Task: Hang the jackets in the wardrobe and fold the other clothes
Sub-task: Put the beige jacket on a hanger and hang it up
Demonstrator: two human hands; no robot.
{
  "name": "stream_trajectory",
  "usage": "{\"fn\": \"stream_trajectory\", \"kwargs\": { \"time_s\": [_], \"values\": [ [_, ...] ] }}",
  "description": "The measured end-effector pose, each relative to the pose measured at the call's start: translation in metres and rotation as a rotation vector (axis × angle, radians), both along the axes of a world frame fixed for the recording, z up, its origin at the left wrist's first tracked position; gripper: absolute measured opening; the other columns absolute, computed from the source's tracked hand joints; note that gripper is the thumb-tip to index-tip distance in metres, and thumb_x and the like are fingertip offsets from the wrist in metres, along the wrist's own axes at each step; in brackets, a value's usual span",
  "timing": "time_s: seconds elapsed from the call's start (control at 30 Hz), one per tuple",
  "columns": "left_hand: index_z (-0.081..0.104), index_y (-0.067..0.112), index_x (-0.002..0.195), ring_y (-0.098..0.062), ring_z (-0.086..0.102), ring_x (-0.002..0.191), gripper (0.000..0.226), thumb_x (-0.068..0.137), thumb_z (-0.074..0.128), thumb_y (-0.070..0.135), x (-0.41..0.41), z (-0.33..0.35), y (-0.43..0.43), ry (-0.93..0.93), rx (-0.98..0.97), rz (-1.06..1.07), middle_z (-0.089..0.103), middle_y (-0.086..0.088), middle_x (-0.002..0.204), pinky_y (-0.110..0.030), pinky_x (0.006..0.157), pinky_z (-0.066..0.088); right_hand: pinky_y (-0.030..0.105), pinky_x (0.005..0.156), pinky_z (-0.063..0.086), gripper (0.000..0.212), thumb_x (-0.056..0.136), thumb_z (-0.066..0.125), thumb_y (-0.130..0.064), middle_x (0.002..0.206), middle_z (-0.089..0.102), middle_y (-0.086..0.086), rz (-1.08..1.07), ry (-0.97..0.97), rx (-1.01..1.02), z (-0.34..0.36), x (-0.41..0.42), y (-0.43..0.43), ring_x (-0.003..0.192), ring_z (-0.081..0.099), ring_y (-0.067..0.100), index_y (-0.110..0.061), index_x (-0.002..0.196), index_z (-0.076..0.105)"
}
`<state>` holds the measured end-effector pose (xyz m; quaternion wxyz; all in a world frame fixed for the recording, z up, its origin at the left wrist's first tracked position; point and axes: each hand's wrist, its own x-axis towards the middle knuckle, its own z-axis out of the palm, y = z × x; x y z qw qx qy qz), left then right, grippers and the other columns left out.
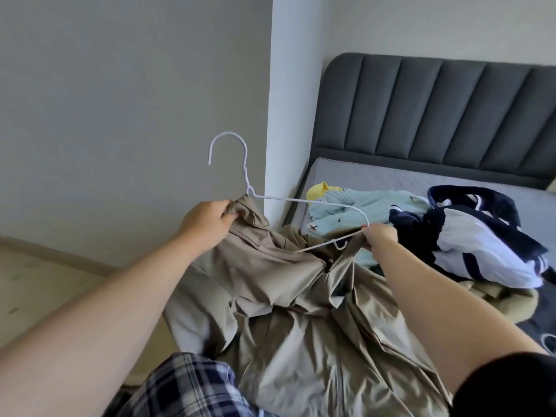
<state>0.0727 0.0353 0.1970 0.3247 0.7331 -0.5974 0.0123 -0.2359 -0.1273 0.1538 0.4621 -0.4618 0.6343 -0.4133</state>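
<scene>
Khaki, thin and slippery-looking jacket (288, 296) sagging limply over the bed (376, 179) edge, left hand (207, 224) bunching its collar, right hand (379, 236) pinching fabric against the stiff white wire hanger (270, 200), probably best gripping both shoulders.

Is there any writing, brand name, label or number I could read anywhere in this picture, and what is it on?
There is no readable text anywhere in this view.
The light blue garment carries small dark motifs, but they look like pattern marks, not letters.
The tan jacket, white hanger and navy and white garment show no label or logo.
A pale mark at the bed's lower right edge is cut off and unreadable.
</scene>
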Motion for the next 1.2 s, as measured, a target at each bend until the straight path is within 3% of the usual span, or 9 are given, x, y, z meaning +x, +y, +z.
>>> {"fn": "stream_trajectory", "kwargs": {
  "time_s": [0.13,0.37,0.43,0.57,0.63,0.77,0.83,1.0,1.2],
  "values": [
    [0.061,0.012,0.087,-0.035,0.059,0.089,0.02,0.094,0.053,0.029,0.001,-0.011,-0.002,-0.068,0.048,0.032,0.066,-0.012,0.093,-0.032,0.066,0.039,0.038,0.07,0.051,0.039,0.091,0.041,0.009,0.074,0.056,0.006,-0.089,-0.152,-0.055,0.029,-0.003,-0.009,0.075,0.054,0.025,-0.017,0.067,0.059],
    [0.042,0.016,0.069,-0.036,0.058,0.084,0.028,0.093,0.055,0.025,-0.007,-0.019,-0.007,-0.053,0.03,0.041,0.063,-0.013,0.083,-0.032,0.062,0.031,0.026,0.058,0.045,0.041,0.091,0.036,0.007,0.073,0.055,0.003,-0.042,-0.296,-0.122,0.062,0.024,0.016,0.064,0.051,0.016,-0.019,0.066,0.058],
    [0.045,0.017,0.07,-0.036,0.059,0.087,0.027,0.093,0.055,0.027,-0.014,-0.019,-0.008,-0.062,0.049,-0.028,0.064,-0.012,0.085,-0.032,0.063,0.033,0.023,0.057,0.046,0.04,0.092,0.036,0.011,0.071,0.054,0.005,0.106,-0.36,-0.182,0.079,0.047,0.032,0.064,0.051,0.016,-0.015,0.068,0.055],
    [0.066,0.023,0.097,-0.032,0.061,0.099,0.019,0.094,0.05,0.032,-0.043,-0.018,-0.016,-0.029,0.085,-0.097,0.068,-0.008,0.106,-0.031,0.073,0.042,0.025,0.062,0.043,0.033,0.095,0.042,0.003,0.065,0.058,0.004,0.652,-0.451,-0.222,0.12,0.081,0.067,0.063,0.053,0.016,-0.014,0.081,0.067],
    [0.067,0.022,0.092,-0.032,0.061,0.097,0.017,0.093,0.051,0.028,-0.049,-0.011,-0.019,0.082,0.039,-0.066,0.069,-0.009,0.103,-0.03,0.07,0.041,0.026,0.062,0.046,0.03,0.097,0.041,-0.007,0.069,0.063,0.003,0.764,-0.162,-0.31,0.129,0.084,0.07,0.065,0.058,0.017,-0.015,0.089,0.069],
    [0.062,0.014,0.079,-0.031,0.06,0.09,0.016,0.091,0.058,0.023,-0.044,0.009,-0.018,0.202,-0.082,-0.015,0.068,-0.012,0.09,-0.029,0.065,0.035,0.035,0.09,0.044,0.034,0.1,0.035,-0.023,0.106,0.065,0.006,0.578,0.857,-0.639,0.124,0.075,0.062,0.101,0.057,0.026,-0.009,0.104,0.065],
    [0.05,0.017,0.065,-0.03,0.058,0.082,0.028,0.091,0.058,0.025,-0.041,0.023,-0.015,0.227,-0.095,0.014,0.059,-0.003,0.072,-0.029,0.062,0.031,0.037,0.087,0.04,0.04,0.102,0.032,-0.032,0.093,0.063,0.007,0.607,0.969,-0.61,0.124,0.076,0.061,0.094,0.055,0.03,-0.009,0.09,0.062],
    [0.057,0.015,0.072,-0.027,0.055,0.079,0.022,0.092,0.056,0.027,-0.011,0.083,-0.01,0.201,-0.138,0.08,0.056,-0.001,0.073,-0.029,0.062,0.032,0.033,0.068,0.038,0.034,0.095,0.05,-0.026,0.064,0.051,0.001,0.545,0.7,-0.711,0.177,0.105,0.068,0.073,0.05,0.026,-0.012,0.064,0.053],
    [0.057,0.014,0.075,-0.03,0.054,0.078,0.022,0.093,0.054,0.028,0.053,0.22,0.022,-0.001,-0.338,0.241,0.061,-0.008,0.079,-0.031,0.061,0.031,0.038,0.089,0.043,0.023,0.092,0.055,-0.015,0.073,0.066,0.011,0.346,0.41,-1.038,0.287,0.182,0.097,0.08,0.058,0.033,-0.002,0.075,0.065]
  ]
}}
